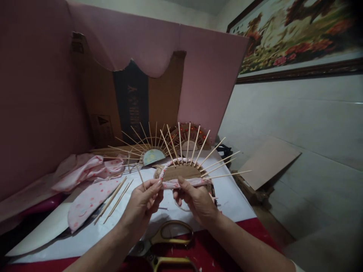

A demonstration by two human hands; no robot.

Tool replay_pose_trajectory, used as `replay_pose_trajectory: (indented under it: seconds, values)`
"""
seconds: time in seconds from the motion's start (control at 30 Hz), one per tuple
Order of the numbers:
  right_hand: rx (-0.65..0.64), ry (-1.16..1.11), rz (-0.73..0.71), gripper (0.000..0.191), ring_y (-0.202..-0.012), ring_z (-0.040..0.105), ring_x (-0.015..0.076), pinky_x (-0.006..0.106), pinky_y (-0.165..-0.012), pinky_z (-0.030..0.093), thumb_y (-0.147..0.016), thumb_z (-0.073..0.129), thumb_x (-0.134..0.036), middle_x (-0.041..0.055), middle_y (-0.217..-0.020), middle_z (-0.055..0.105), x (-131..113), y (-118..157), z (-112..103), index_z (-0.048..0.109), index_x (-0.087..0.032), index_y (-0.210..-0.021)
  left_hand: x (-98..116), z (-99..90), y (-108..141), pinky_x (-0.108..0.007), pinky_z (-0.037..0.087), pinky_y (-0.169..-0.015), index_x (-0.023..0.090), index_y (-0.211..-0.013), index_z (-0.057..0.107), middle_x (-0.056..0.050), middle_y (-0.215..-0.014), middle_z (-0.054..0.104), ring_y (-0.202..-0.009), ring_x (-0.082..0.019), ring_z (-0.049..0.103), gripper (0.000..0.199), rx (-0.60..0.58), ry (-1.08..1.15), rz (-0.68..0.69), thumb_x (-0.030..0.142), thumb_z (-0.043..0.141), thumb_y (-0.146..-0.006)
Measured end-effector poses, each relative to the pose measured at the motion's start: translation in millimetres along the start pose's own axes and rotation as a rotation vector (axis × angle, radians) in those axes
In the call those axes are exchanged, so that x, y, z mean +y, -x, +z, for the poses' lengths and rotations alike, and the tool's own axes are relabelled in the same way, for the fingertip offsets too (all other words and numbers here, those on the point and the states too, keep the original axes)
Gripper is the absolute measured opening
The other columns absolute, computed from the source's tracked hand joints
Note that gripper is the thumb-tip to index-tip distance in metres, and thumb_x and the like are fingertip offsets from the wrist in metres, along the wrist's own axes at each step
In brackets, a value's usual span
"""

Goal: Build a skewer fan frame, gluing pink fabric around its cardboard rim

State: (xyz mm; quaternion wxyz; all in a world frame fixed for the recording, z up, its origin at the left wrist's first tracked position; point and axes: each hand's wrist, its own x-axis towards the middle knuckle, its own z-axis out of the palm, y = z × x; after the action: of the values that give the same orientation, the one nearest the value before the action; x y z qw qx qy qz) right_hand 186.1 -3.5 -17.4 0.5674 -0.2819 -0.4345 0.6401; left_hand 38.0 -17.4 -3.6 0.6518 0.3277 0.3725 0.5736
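Between my hands is a half-round cardboard piece [181,172] with a strip of pink-and-white cloth [171,184] along its curved and straight edges. Several thin wooden sticks [188,141] fan out from its curved side. My left hand [146,200] pinches the cloth-covered left corner, and one stick rises beside its fingers. The thumb of my right hand [195,198] presses on the straight lower edge, with its fingers curled underneath. A pair of scissors with yellow handles [171,241] lies below the hands, partly on the red cloth.
Behind stands a second stick fan with a pale green half-round [153,156], and a red-dotted arch [195,134]. Spotted cloth [87,204], loose sticks [113,198] and crumpled pink cloth [90,168] lie left. A pink cardboard panel [204,75] rises at the back.
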Motion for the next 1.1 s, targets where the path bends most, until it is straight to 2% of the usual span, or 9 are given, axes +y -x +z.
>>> replay_pose_trajectory:
  seconds: [0.13, 0.27, 0.37, 0.47, 0.57, 0.7, 0.87, 0.97, 1.1]
  values:
    - [0.037, 0.001, 0.012, 0.03, -0.046, 0.051, 0.0093, 0.021, -0.044, 0.038, -0.075, 0.068, -0.038, 0.0035, -0.054, 0.061, -1.2, 0.6, -0.5, 0.063, -0.01, -0.063, 2.5, -2.7, -4.0, -0.012, 0.028, -0.037, 0.015, -0.078, 0.062, 0.001, -0.063, 0.056, -0.048, -0.006, 0.045, 0.017, 0.11, -0.043, 0.031, 0.032, 0.063, -0.076]
    - [0.026, -0.053, 0.049, 0.029, -0.048, 0.052, 0.0095, 0.02, -0.044, 0.039, -0.073, 0.07, -0.037, 0.0023, -0.054, 0.061, -2.3, 0.4, -2.4, 0.063, -0.011, -0.063, 9.9, -6.8, -8.7, -0.016, 0.032, -0.042, 0.014, -0.071, 0.06, -0.003, -0.068, 0.06, -0.055, -0.01, 0.05, 0.014, 0.233, -0.109, 0.07, 0.025, 0.054, -0.079]
    - [0.013, -0.045, 0.071, 0.03, -0.045, 0.05, 0.0084, 0.02, -0.045, 0.038, -0.075, 0.068, -0.037, 0.0025, -0.053, 0.061, -1.8, 0.5, -3.0, 0.062, -0.01, -0.063, 13.0, -8.4, -9.4, -0.022, 0.038, -0.051, 0.012, -0.069, 0.063, -0.006, -0.071, 0.063, -0.064, -0.014, 0.054, 0.023, 0.17, -0.154, 0.094, 0.03, 0.054, -0.08]
    - [0.009, -0.038, 0.078, 0.03, -0.044, 0.05, 0.0084, 0.02, -0.045, 0.038, -0.073, 0.069, -0.038, 0.0022, -0.053, 0.06, -1.9, 1.0, -2.7, 0.062, -0.011, -0.063, 14.6, -11.5, -10.6, -0.024, 0.037, -0.058, 0.012, -0.078, 0.07, -0.006, -0.075, 0.064, -0.066, -0.015, 0.05, 0.029, 0.137, -0.25, 0.155, 0.039, 0.059, -0.078]
    - [-0.005, -0.019, 0.102, 0.032, -0.044, 0.05, 0.0082, 0.021, -0.045, 0.038, -0.073, 0.069, -0.039, 0.0021, -0.052, 0.06, -1.5, 1.3, -2.7, 0.062, -0.01, -0.061, 18.5, -15.9, -12.9, -0.024, 0.034, -0.056, 0.016, -0.086, 0.073, -0.003, -0.073, 0.063, -0.061, -0.014, 0.042, 0.033, 0.151, -0.355, 0.221, 0.045, 0.062, -0.076]
    - [-0.017, -0.006, 0.117, 0.032, -0.044, 0.05, 0.0084, 0.021, -0.044, 0.038, -0.072, 0.069, -0.04, 0.0021, -0.052, 0.06, 1.2, 1.1, -3.9, 0.062, -0.01, -0.061, 28.3, -16.9, -12.6, -0.022, 0.034, -0.054, 0.019, -0.077, 0.075, -0.006, -0.075, 0.064, -0.067, -0.016, 0.043, 0.033, 0.222, -0.461, 0.34, 0.049, 0.063, -0.073]
    - [-0.021, 0.02, 0.133, 0.03, -0.043, 0.051, 0.0082, 0.02, -0.044, 0.037, -0.073, 0.068, -0.037, 0.0031, -0.053, 0.062, 1.7, 1.8, -3.3, 0.063, -0.01, -0.062, 35.4, -15.2, -10.0, -0.019, 0.027, -0.038, 0.012, -0.081, 0.073, -0.002, -0.062, 0.059, -0.044, -0.007, 0.035, 0.041, 0.074, -0.267, 0.242, 0.051, 0.061, -0.074]
    - [-0.027, 0.059, 0.149, 0.031, -0.045, 0.053, 0.0092, 0.021, -0.045, 0.04, -0.073, 0.068, -0.037, 0.0063, -0.057, 0.066, 0.4, 2.9, -1.3, 0.065, -0.009, -0.061, 36.1, -17.6, -12.5, -0.017, 0.034, -0.038, 0.01, -0.081, 0.071, -0.004, -0.063, 0.062, -0.045, -0.007, 0.046, 0.034, -0.011, -0.161, 0.187, 0.041, 0.07, -0.07]
    - [-0.108, 0.039, 0.167, 0.028, -0.047, 0.056, 0.0105, 0.022, -0.047, 0.043, -0.073, 0.068, -0.035, 0.0072, -0.059, 0.068, 1.4, 4.4, -0.3, 0.068, -0.009, -0.061, 36.4, -19.4, -16.7, -0.021, 0.05, -0.057, 0.008, -0.073, 0.071, -0.008, -0.065, 0.069, -0.058, -0.014, 0.062, 0.024, -0.017, -0.129, 0.162, 0.022, 0.082, -0.056]
